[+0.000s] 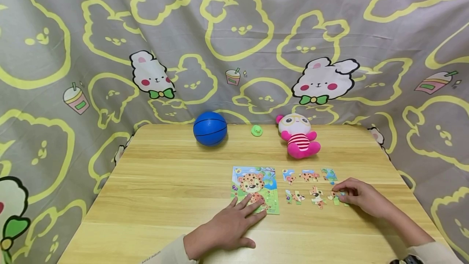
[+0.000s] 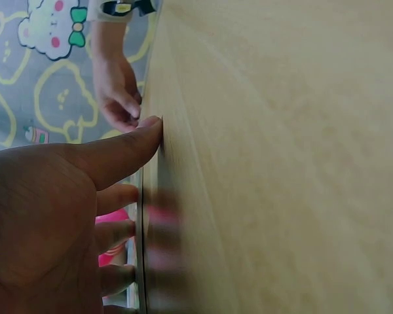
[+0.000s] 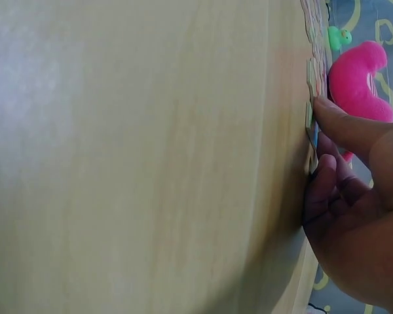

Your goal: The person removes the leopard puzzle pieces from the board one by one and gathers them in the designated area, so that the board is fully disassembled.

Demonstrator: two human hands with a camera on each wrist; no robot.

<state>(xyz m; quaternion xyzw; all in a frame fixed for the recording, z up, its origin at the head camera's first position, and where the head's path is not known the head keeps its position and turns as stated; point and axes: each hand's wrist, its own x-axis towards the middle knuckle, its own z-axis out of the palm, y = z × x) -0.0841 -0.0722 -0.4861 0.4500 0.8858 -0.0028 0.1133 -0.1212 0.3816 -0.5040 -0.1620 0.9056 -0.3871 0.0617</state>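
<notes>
My left hand (image 1: pixel 232 225) rests with spread, straight fingers on the lower part of a leopard puzzle board (image 1: pixel 253 180). In the left wrist view the thumb (image 2: pixel 128 154) reaches out to the tabletop beside it. To the right of the board, my right hand (image 1: pixel 366 199) holds a jigsaw piece (image 1: pixel 336 196) between thumb and fingers, low against the table. Its fingers partly cover that piece. Nearby lie a spotted body piece (image 1: pixel 309 175), a leopard-ear piece (image 1: pixel 290 177), a blue-green piece (image 1: pixel 329 174), a flower piece (image 1: pixel 294 196) and another spotted piece (image 1: pixel 317 198).
Along the back of the wooden table (image 1: pixel 165 199) stand a blue ball (image 1: pixel 210 128), a small green duck toy (image 1: pixel 257 130) and a pink-and-white plush toy (image 1: pixel 298 137). A patterned grey curtain (image 1: pixel 183 31) hangs behind and at both sides.
</notes>
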